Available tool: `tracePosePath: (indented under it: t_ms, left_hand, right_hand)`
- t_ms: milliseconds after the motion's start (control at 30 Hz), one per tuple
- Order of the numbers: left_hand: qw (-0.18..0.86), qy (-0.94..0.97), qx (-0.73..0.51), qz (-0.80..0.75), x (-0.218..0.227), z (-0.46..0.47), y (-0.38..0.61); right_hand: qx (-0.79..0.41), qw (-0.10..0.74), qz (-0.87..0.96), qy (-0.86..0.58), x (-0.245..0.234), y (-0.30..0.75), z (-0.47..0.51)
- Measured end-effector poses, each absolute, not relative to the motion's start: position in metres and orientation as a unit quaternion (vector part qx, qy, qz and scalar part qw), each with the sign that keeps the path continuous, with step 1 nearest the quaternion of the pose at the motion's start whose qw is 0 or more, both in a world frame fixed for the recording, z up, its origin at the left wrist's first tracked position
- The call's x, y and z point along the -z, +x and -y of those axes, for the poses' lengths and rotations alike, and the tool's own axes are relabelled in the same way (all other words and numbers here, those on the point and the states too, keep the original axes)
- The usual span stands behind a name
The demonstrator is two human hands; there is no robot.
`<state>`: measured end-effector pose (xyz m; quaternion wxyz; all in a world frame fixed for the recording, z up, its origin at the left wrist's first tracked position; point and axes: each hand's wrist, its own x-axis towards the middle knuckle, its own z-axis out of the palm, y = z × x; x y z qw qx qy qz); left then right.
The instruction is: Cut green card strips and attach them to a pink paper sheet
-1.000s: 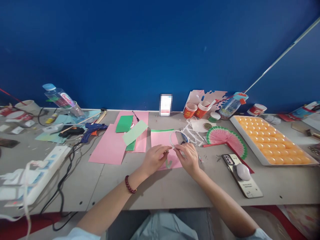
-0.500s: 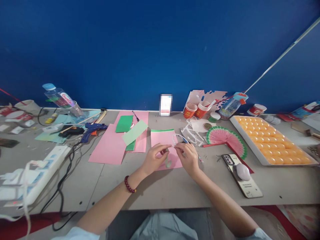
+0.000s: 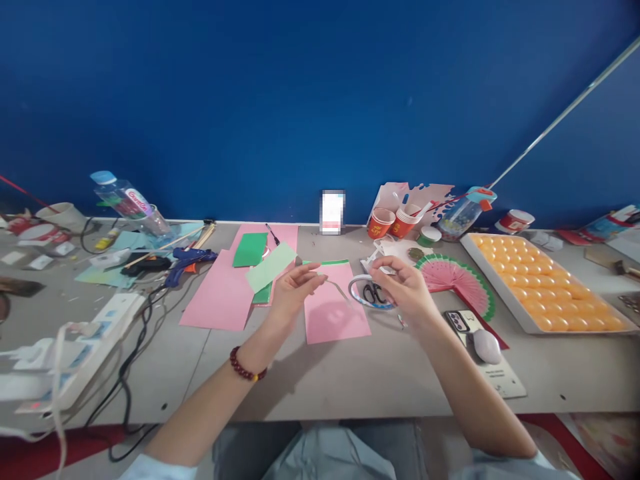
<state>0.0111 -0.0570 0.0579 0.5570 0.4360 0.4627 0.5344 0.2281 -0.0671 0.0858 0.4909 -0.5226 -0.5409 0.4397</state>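
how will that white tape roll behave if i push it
The white ring-shaped tape roll in the right hand is a hollow hoop, so probably light and apt to roll on edge. Its thin pale strip reaching the left hand is likely floppy.

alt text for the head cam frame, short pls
The right hand grips a tape roll while the left hand pinches the tape strip drawn from it, over a pink sheet on a cluttered grey table. A glue gun lies to the left; a watermelon paper fan and a tray of orange balls to the right.
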Motion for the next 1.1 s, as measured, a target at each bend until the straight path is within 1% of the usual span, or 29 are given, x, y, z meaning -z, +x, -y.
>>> tracePosePath:
  t_ms: [100,167,233,400,533,667,767,933,1100]
  left_hand:
    - [0.486,0.457,-0.579,-0.467,-0.077,0.048,0.011]
    - [0.441,0.473,-0.611,-0.457,-0.089,0.039,0.014]
    - [0.420,0.479,-0.635,-0.437,-0.098,0.029,0.019]
    - [0.452,0.495,-0.629,-0.394,-0.103,0.015,0.024]
    - [0.456,0.503,-0.602,-0.421,-0.096,0.014,0.018]
    - [0.487,0.484,-0.581,-0.438,-0.090,0.015,0.017]
    - [0.505,0.468,-0.580,-0.435,-0.089,0.016,0.019]
    - [0.527,0.456,-0.575,-0.429,-0.093,0.022,0.022]
    - [0.524,0.451,-0.585,-0.424,-0.094,0.027,0.023]
  right_hand:
    - [-0.467,0.452,0.551,-0.523,-0.115,0.226,0.062]
    - [-0.468,0.460,0.559,-0.507,-0.131,0.221,0.056]
    - [-0.482,0.467,0.560,-0.487,-0.139,0.213,0.049]
    - [-0.531,0.443,0.546,-0.472,-0.132,0.192,0.039]
    - [-0.579,0.419,0.519,-0.469,-0.119,0.182,0.038]
    - [-0.610,0.440,0.487,-0.445,-0.112,0.177,0.038]
    - [-0.606,0.452,0.487,-0.437,-0.107,0.174,0.038]
    - [-0.569,0.456,0.502,-0.465,-0.100,0.174,0.037]
    - [-0.550,0.471,0.503,-0.472,-0.099,0.174,0.038]
